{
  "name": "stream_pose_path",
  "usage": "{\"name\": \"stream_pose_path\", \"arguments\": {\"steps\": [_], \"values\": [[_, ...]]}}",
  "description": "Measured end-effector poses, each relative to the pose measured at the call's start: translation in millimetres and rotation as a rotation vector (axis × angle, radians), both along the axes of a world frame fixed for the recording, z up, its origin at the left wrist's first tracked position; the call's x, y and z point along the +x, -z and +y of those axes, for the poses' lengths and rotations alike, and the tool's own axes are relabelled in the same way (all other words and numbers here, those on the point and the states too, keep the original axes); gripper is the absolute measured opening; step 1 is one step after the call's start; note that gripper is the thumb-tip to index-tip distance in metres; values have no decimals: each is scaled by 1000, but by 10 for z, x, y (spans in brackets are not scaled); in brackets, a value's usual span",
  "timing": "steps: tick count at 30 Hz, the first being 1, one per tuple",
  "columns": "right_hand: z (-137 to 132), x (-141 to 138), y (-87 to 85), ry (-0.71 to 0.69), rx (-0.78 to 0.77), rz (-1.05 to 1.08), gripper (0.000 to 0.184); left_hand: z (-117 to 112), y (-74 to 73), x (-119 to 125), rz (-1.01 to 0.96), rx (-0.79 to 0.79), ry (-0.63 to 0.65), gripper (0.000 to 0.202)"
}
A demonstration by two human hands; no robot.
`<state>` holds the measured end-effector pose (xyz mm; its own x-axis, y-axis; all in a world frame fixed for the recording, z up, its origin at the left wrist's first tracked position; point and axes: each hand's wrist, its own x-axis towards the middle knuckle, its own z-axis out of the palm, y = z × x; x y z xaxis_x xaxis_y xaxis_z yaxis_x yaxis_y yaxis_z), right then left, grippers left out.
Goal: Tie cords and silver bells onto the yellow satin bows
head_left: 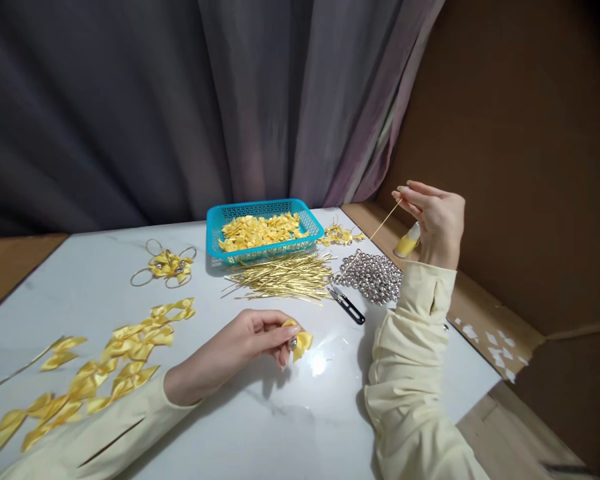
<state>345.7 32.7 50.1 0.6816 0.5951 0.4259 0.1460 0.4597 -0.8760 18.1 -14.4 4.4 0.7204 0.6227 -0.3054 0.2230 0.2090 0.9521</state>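
My left hand [253, 340] rests low over the white table [300, 413], fingers pinched on a small yellow ribbon bow [300, 341] with a silver bead at its middle. My right hand [433, 217] is raised at the right, fingertips pinched on a thin gold thread [385, 221] that runs down to the left. A small yellow spool [407, 243] sits in that hand's palm. Both sleeves are pale yellow.
A blue basket [215, 230] of yellow ribbon pieces stands at the back. In front lie a pile of gold wire strips [280, 277], silver beads [373, 275], black snips [347, 305]. Yellow bows [105, 367] and finished looped bows [167, 265] lie left. Brown cardboard wall at right.
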Motion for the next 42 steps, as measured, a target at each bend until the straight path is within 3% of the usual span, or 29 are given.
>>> {"name": "stream_pose_path", "arguments": {"steps": [6,12,16,19,21,23,26,28,30,33,36,39,42], "values": [[22,23,18,-3,11,63,22,21,-34,-33,31,92,18,21],[-43,77,48,24,11,61,27,23,-52,-66,10,34,-8,16],[-104,89,25,6,-97,6,30,21,-58,-70,6,14,-16,16],[-180,-32,-103,-36,-210,-116,23,42,-58,-72,-3,6,-22,16],[-247,-225,-183,-137,-370,-440,18,57,-61,-79,-10,-5,-23,17],[-323,-502,-176,-417,-449,-743,21,66,-68,-91,-14,-21,-21,17],[-442,-948,79,-1022,-544,-910,54,72,-76,-111,-11,-37,-15,17],[-512,-1168,339,-1224,-610,-853,68,77,-73,-119,-17,-35,-6,17],[-566,-1287,560,-1336,-655,-705,65,87,-65,-125,-25,-28,5,18],[-620,-1318,697,-1453,-653,-458,35,103,-61,-132,-21,-31,18,17],[-657,-1284,670,-1556,-655,-287,15,103,-81,-142,3,-44,33,13],[-680,-1258,626,-1611,-613,-225,12,90,-119,-148,21,-65,56,10],[-685,-1252,611,-1545,-612,-210,15,76,-149,-145,24,-91,84,9]]}}
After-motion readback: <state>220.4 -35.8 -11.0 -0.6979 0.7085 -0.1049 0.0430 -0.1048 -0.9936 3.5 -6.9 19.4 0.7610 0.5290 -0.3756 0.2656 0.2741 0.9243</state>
